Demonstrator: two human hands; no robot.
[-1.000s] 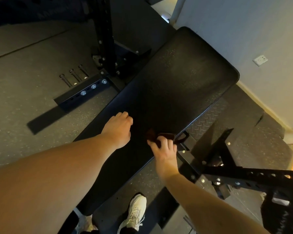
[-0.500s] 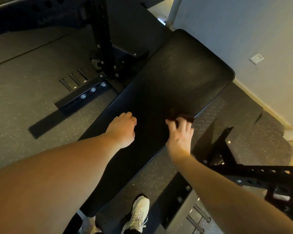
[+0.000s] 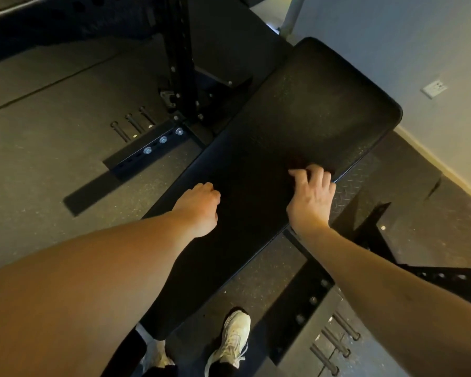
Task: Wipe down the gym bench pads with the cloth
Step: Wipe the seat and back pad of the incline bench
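Cloth (image 3: 297, 162) mostly beneath right hand (image 3: 312, 198)

The bench pad (image 3: 297, 118) is black, the cloth (image 3: 297, 161) dark red, the floor (image 3: 52, 164) speckled grey.

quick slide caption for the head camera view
Right hand presses a dark cloth on the bench pad near its right edge while the left hand rests on it.

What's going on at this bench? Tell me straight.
A person leans over the black bench pad to wipe it. The right hand grips a dark cloth, mostly hidden under its fingers, and presses it on the pad near the right edge. The left hand rests on the pad by the opposite edge. The pad's far end lies beyond the cloth.
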